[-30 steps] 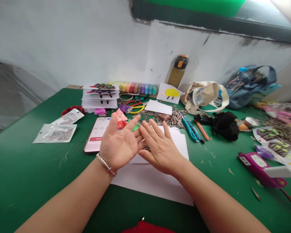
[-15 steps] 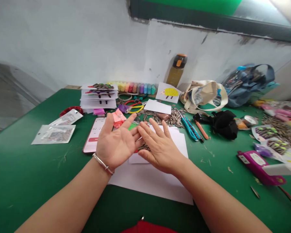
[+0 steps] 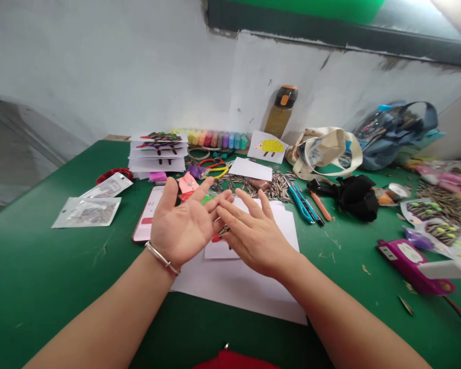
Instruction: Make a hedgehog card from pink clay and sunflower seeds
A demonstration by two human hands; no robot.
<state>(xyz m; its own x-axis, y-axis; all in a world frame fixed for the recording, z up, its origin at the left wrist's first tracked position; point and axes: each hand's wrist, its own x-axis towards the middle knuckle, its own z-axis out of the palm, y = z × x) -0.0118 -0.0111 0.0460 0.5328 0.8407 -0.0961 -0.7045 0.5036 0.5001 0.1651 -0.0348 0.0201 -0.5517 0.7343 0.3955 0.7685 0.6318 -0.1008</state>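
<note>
My left hand (image 3: 186, 220) is palm up with its fingers spread, a silver bangle (image 3: 162, 258) round its wrist. Across its fingertips lie the fingers of my right hand (image 3: 255, 233), back upward and outstretched. I see nothing held in either hand, though the spot where the fingers overlap is partly hidden. Beneath them a small white card (image 3: 218, 251) with sunflower seeds and a bit of red on it rests on larger white paper (image 3: 249, 292). My hands cover most of the card. A phone (image 3: 144, 218) lies behind my left hand, partly covered.
A stack of seed-decorated cards (image 3: 157, 163) stands at the back left. Loose sunflower seeds (image 3: 278, 187) lie behind the paper, with a blue utility knife (image 3: 301, 204) beside them. Clear packets (image 3: 88, 211) lie left; a magenta glue gun (image 3: 411, 266) lies right. A bottle (image 3: 280, 110) stands by the wall.
My right hand's fingers have slid slightly over the left fingertips, its thumb now tucked closer in. More of the card's red part shows between the hands.
</note>
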